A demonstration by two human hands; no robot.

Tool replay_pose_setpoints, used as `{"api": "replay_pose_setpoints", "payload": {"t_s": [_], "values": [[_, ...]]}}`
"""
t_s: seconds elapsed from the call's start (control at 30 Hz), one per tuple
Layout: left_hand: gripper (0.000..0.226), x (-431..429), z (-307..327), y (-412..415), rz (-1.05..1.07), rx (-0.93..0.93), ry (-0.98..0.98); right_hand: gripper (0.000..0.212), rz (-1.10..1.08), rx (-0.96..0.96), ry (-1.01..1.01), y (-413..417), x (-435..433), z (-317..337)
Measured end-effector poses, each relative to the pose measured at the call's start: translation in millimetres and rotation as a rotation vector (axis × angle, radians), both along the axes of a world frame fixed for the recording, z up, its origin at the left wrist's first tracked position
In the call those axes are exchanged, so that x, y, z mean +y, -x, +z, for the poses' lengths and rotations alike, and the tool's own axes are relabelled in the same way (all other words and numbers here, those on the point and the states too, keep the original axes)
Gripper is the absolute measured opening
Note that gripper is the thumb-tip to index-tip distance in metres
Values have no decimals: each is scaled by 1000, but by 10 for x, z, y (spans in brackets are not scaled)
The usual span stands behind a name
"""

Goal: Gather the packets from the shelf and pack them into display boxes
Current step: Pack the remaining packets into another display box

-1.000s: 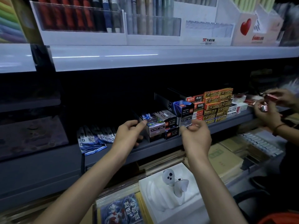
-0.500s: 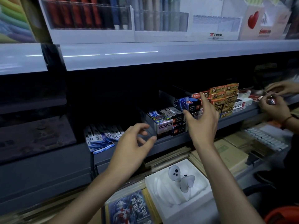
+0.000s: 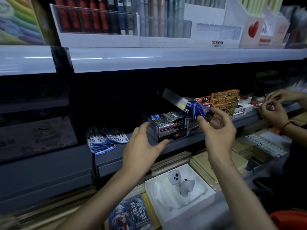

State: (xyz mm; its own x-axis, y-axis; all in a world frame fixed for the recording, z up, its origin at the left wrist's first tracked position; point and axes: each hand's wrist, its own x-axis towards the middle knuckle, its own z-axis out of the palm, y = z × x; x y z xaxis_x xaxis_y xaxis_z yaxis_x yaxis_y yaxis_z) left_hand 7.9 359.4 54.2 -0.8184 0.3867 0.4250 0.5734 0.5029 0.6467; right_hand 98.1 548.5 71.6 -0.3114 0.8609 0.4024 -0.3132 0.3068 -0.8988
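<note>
My right hand grips the near end of a long dark blue display box marked 0.5, tilted up off the grey shelf. My left hand hovers open in front of a stack of small boxes on the shelf, touching nothing. A fan of blue and white packets marked 0.5 lies on the shelf to the left of that hand.
Orange and red boxes are stacked at the right of the shelf. Another person's hands work at the far right. Below sit a white tray with a small figure, card packs and notebooks. Pen racks fill the upper shelf.
My right hand reached to the blue display box, took hold of it and lifted it off the stack. My left hand drew back from the small boxes and opened.
</note>
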Motion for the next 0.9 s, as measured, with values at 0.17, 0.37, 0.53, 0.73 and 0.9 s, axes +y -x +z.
{"api": "replay_pose_setpoints", "payload": {"t_s": [0.17, 0.37, 0.53, 0.73, 0.9], "values": [[96, 213, -61, 49, 57, -73, 56, 39, 70, 96, 110, -106, -60, -33], [65, 306, -156, 84, 138, -64, -54, 39, 106, 137, 187, -103, -49, -27], [58, 358, -158, 75, 199, -104, -126, 39, 147, 154, 220, -97, -63, -17], [57, 406, -163, 104, 245, -122, -169, 40, 148, 147, 197, -125, -79, 1], [57, 392, -154, 106, 231, -130, -170, 40, 138, 121, 191, -143, -65, -2]]}}
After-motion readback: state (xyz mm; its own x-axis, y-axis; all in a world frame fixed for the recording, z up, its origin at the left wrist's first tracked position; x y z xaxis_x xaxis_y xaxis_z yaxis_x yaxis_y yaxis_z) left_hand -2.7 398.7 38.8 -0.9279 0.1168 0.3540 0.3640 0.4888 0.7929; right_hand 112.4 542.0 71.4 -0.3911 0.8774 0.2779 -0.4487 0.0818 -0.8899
